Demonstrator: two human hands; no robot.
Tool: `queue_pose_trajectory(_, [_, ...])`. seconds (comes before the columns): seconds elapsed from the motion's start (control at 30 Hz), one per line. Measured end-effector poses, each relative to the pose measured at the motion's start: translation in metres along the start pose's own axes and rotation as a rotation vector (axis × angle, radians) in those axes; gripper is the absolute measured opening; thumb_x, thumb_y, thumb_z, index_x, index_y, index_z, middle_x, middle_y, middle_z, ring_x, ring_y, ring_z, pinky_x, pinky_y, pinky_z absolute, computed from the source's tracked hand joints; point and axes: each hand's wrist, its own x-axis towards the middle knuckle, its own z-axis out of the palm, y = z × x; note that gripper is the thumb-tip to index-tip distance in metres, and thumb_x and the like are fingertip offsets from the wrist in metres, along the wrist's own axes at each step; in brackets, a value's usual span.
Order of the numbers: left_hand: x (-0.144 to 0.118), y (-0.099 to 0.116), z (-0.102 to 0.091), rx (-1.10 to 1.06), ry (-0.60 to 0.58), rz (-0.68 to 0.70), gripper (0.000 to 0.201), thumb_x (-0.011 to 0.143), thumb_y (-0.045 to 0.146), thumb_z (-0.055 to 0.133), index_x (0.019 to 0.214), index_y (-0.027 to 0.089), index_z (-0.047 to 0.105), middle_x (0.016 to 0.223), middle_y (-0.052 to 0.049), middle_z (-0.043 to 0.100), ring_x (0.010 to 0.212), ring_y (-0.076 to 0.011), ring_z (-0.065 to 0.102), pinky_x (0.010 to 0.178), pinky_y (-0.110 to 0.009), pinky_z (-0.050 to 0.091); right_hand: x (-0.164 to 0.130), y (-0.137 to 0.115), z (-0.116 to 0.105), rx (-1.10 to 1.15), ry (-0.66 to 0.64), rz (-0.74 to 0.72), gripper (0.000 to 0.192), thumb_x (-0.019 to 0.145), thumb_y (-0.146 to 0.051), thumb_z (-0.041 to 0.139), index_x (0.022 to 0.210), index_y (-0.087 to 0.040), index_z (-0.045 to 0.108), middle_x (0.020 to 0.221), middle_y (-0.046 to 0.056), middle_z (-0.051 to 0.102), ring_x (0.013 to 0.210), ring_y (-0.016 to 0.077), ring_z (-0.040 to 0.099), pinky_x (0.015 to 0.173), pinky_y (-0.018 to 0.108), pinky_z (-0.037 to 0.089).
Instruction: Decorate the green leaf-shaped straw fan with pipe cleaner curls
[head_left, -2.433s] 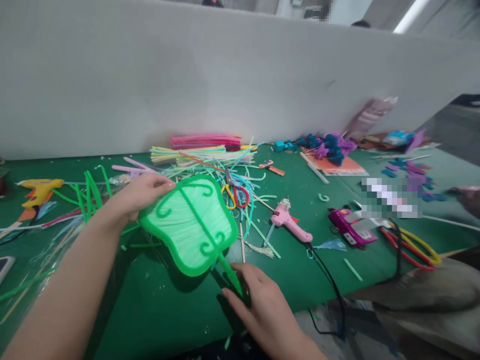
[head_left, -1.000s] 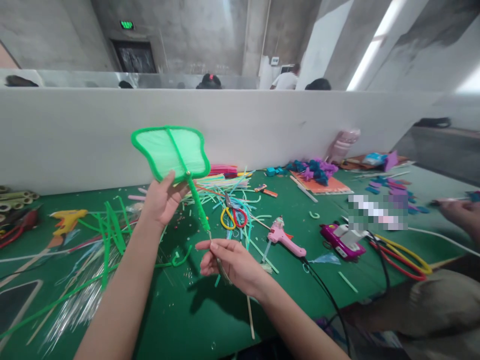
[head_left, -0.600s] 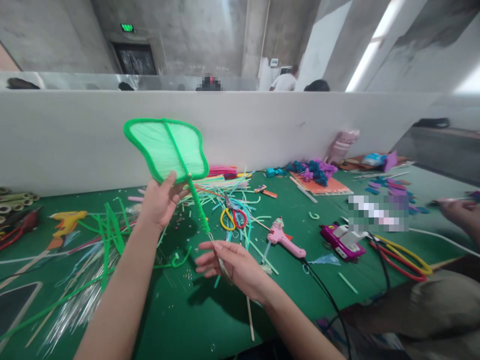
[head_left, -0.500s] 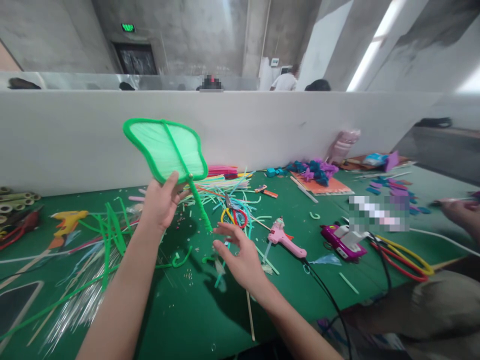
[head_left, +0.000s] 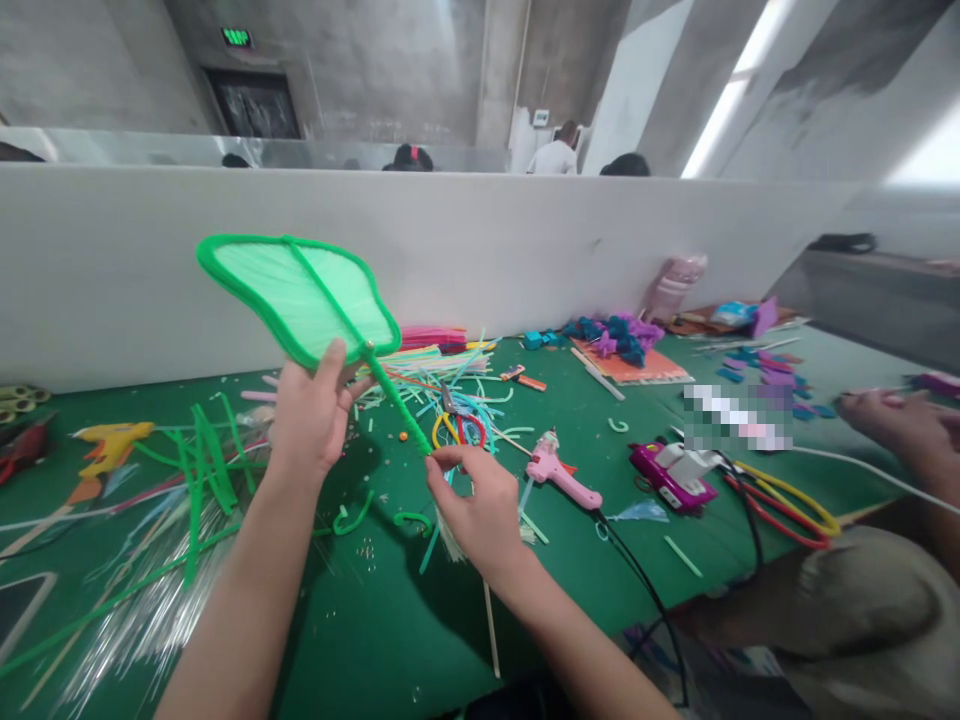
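Observation:
A small green fan [head_left: 300, 295] with a pale mesh face and a thick green rim is raised above the green table [head_left: 360, 620]. My left hand [head_left: 311, 415] grips it at the lower edge of the face, where the handle starts. Its thin green handle [head_left: 397, 405] slants down to the right. My right hand [head_left: 472, 505] pinches the handle's lower tip, and a pale tassel [head_left: 450, 545] hangs below those fingers.
Loose coloured straws [head_left: 442, 370], yellow-and-red scissors [head_left: 457, 428], a pink glue gun [head_left: 559, 475] with a black cord, a yellow glue gun [head_left: 109, 445] and green strips [head_left: 202, 450] lie on the table. Another person's hand [head_left: 896, 425] rests at the right. A white partition [head_left: 525, 240] stands behind.
The fan was lifted from lying on the table to upright, and the view tilted up. My right hand let go of the handle's tip briefly, then closed on it again.

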Motion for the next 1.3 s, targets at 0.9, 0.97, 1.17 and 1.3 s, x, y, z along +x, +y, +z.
queue_pose_trajectory(0.9, [-0.019, -0.007, 0.010, -0.026, 0.091, 0.096, 0.029, 0.082, 0.022, 0.072, 0.109, 0.032, 0.064, 0.121, 0.000, 0.069, 0.112, -0.0241, 0.066, 0.084, -0.034, 0.059, -0.003, 0.005, 0.000, -0.002, 0.022, 0.102, 0.015, 0.089, -0.026, 0.059, 0.077, -0.022, 0.067, 0.075, 0.003, 0.073, 0.071, 0.0191, 0.066, 0.070, 0.032, 0.047])
queue_pose_trajectory(0.97, [-0.018, -0.006, 0.008, -0.031, 0.086, 0.100, 0.030, 0.082, 0.023, 0.073, 0.109, 0.032, 0.064, 0.120, 0.000, 0.069, 0.110, -0.0235, 0.067, 0.084, -0.034, 0.059, -0.003, 0.006, 0.000, 0.016, -0.001, 0.116, 0.013, 0.090, -0.027, 0.059, 0.081, -0.022, 0.068, 0.078, 0.003, 0.074, 0.074, 0.0194, 0.067, 0.072, 0.033, 0.048])
queue_pose_trajectory(1.17, [-0.013, -0.002, 0.000, -0.031, 0.075, 0.124, 0.031, 0.081, 0.023, 0.073, 0.110, 0.031, 0.065, 0.121, 0.000, 0.069, 0.100, -0.0205, 0.070, 0.082, -0.033, 0.060, 0.000, 0.005, -0.006, 0.072, -0.014, 0.120, 0.015, 0.084, -0.029, 0.069, 0.098, -0.022, 0.067, 0.093, 0.005, 0.073, 0.089, 0.0223, 0.066, 0.078, 0.036, 0.049])
queue_pose_trajectory(1.3, [-0.016, -0.004, -0.002, -0.016, 0.081, 0.131, 0.031, 0.082, 0.024, 0.072, 0.111, 0.031, 0.064, 0.123, 0.000, 0.068, 0.100, -0.0198, 0.069, 0.082, -0.031, 0.060, 0.001, 0.001, -0.008, 0.077, 0.008, 0.058, 0.006, 0.088, -0.024, 0.064, 0.091, -0.022, 0.068, 0.089, 0.004, 0.073, 0.086, 0.0212, 0.064, 0.078, 0.035, 0.048])
